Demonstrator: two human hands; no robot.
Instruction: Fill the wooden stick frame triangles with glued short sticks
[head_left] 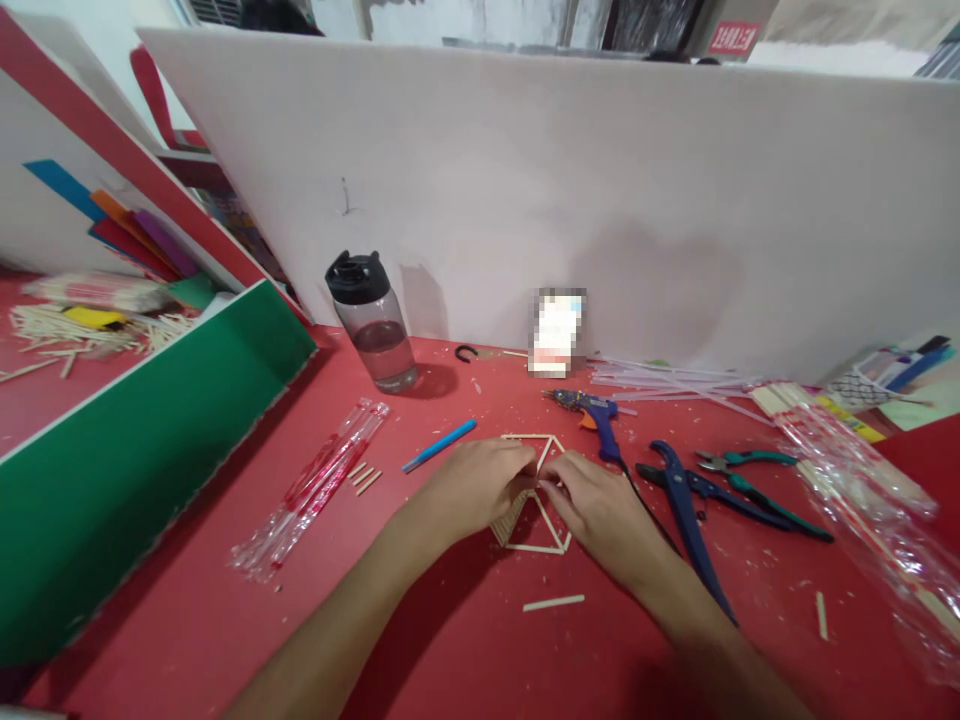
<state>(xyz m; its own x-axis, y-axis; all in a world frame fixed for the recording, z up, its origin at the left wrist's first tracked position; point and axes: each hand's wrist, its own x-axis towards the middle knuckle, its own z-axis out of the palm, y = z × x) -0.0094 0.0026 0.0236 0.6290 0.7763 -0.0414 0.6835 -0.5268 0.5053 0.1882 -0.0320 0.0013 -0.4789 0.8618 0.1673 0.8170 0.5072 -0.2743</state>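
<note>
A frame of thin wooden sticks [535, 549] with triangular sections lies on the red table. My left hand [487, 480] is over its left part, and my right hand [589, 500] is over its right part. The fingertips of both hands are pinched close together above the frame's middle. Whatever lies between them is too small to make out. Closely laid sticks fill the section under my left hand. One loose stick [553, 603] lies nearer me, and a few short sticks [368, 482] are off to the left.
A blue glue gun [600, 415], blue cutters [682, 510] and green-handled pliers [757, 490] lie to the right. A bottle [379, 340], blue pen [439, 446] and plastic wrappers [307, 490] are left, beside a green board [150, 450]. A white panel [465, 190] stands behind.
</note>
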